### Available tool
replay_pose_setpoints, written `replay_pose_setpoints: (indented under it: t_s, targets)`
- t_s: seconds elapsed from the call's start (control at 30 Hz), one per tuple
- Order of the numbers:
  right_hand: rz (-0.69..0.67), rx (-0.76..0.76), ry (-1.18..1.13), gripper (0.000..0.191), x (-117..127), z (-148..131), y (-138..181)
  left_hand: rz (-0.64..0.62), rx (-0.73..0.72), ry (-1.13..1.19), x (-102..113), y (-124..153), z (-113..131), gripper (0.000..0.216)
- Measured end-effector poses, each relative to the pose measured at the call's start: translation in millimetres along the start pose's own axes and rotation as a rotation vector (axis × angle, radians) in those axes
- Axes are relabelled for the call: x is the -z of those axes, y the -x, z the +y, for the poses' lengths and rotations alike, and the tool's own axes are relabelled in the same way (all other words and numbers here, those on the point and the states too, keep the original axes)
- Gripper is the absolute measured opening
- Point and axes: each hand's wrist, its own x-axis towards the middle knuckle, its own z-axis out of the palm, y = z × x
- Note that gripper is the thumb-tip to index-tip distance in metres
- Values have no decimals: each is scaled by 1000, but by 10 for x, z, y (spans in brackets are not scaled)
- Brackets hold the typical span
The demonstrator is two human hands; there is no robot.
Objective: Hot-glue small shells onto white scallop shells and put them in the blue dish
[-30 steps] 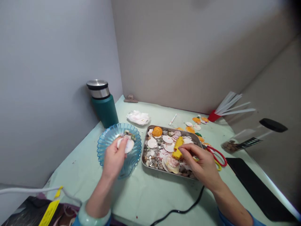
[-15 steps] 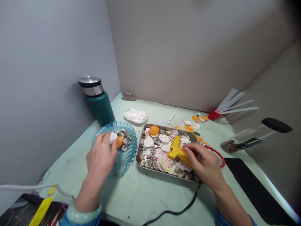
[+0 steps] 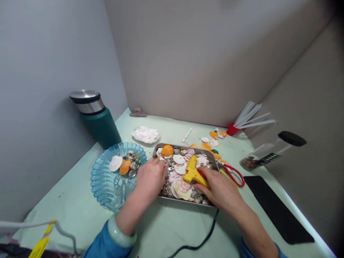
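Note:
My left hand (image 3: 151, 179) is over the left edge of a metal tray (image 3: 185, 200) of seashells. Its fingers are bent together down at the shells, and the back of the hand hides what the tips hold. On the tray's right side, my right hand (image 3: 221, 188) has thumb and fingers around the handle of a yellow glue gun (image 3: 191, 172) that rests on the shells. To the left, a blue scalloped dish (image 3: 100, 179) holds a white shell (image 3: 115, 163), an orange shell (image 3: 125, 167) and several small sea snail shells (image 3: 133, 157).
A green bottle (image 3: 100, 125) stands at the back left, near a white crumpled packet (image 3: 146, 135). Red-handled scissors (image 3: 236, 175), a lidded jar (image 3: 258, 157), a red cup (image 3: 232, 129) of glue sticks and a black flat object (image 3: 276, 208) are at right. A black cord (image 3: 196, 247) crosses the front.
The white shell has left my left hand and lies in the blue dish. That hand has moved right to the tray. My right hand has closed around the glue gun's handle.

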Motion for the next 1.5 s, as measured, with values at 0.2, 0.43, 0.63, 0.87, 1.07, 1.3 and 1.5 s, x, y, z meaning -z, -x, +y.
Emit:
replay_pose_setpoints:
  t_s: [0.2, 0.43, 0.63, 0.87, 1.07, 1.3, 1.5]
  targets:
    - [32, -55, -275, 36, 51, 69, 14, -91, -28, -28, -69, -355, 97, 23]
    - [305, -286, -924, 45, 57, 92, -4, -169, 10, 11, -176, -662, 210, 30]
    - [216, -320, -1137, 44, -62, 28, -13, -146, 28, 149, -237, -639, 267, 28]
    - [197, -300, -1308, 42, -89, -27, -6, -77, 132, 569, -201, -568, 223, 12]
    - [101, -185, -1545, 30, -79, -58, -33, -232, 199, 1127, -159, -394, 232, 24]
    - [-11, -199, -1499, 34, -130, -53, -82, -249, 283, 1463, -235, -312, 200, 31]
    - [-43, -250, -1472, 34, -131, -56, -97, -293, 350, 1615, -303, -278, 175, 29]
